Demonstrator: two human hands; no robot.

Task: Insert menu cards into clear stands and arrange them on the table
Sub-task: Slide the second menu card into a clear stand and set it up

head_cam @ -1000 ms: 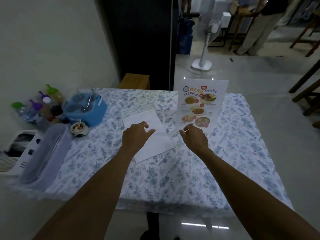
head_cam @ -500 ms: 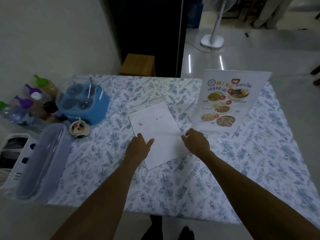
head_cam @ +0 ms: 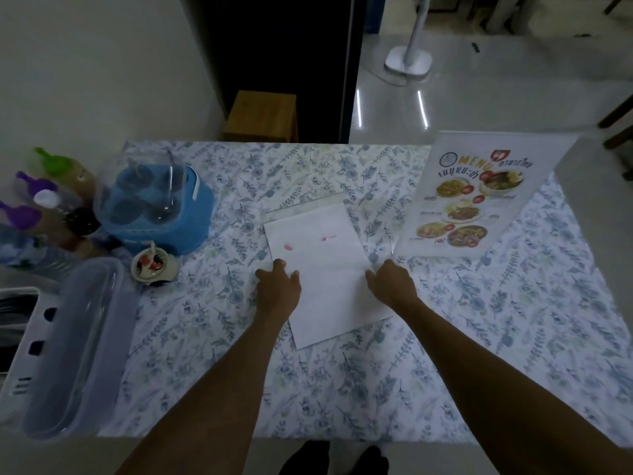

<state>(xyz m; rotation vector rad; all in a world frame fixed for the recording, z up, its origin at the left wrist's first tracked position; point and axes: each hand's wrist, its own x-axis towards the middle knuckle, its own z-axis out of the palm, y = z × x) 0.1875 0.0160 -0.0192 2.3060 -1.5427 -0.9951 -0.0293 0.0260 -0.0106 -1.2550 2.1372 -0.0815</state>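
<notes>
A white menu card [head_cam: 325, 269] lies face down on the floral tablecloth [head_cam: 342, 389], with faint pink print showing through. My left hand [head_cam: 278, 289] grips its left edge, thumb on the sheet. My right hand [head_cam: 390, 284] curls around its right edge. A flat clear stand [head_cam: 305, 206] peeks out from under the card's far end. A filled clear stand with a colourful food menu [head_cam: 476, 197] stands upright at the far right of the table, apart from both hands.
At the left stand a blue caddy with clear cups [head_cam: 161, 207], a small sauce dish [head_cam: 152, 265], several condiment bottles [head_cam: 48, 200] and a long lidded plastic box [head_cam: 72, 344]. Beyond the table are a wooden stool [head_cam: 262, 114] and a fan base [head_cam: 407, 61].
My right hand left the standing menu's base and came to the white card's right edge. My left hand slid to the card's left edge. My view tilted down.
</notes>
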